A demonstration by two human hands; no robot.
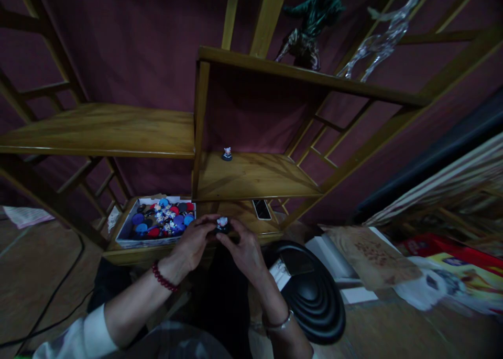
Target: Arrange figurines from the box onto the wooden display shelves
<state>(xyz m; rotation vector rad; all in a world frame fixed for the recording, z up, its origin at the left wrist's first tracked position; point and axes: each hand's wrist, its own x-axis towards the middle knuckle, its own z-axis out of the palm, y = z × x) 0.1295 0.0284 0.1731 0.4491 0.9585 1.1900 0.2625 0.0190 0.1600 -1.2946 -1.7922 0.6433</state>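
Observation:
Between my fingers, in front of the lowest shelf, is a small white figurine [222, 222] on a dark round base. My left hand [197, 239] closes on it from the left, and my right hand [244, 245] grips it from the right. The fingers cover part of the base. A similar figurine [227, 153] stands upright on the middle shelf [259, 176], near its left post. To the left of my hands, an open box [151, 242] holds many small figures and red, blue and black round pieces.
A phone [261, 209] lies on the bottom shelf. Above stand a dark green statue [310, 29] and a clear horse-like figure [383, 36]. A black stepped base [314, 296], flattened cardboard [365, 254] and plastic bags [426, 280] lie on the right floor; a cable [58, 285] runs at left.

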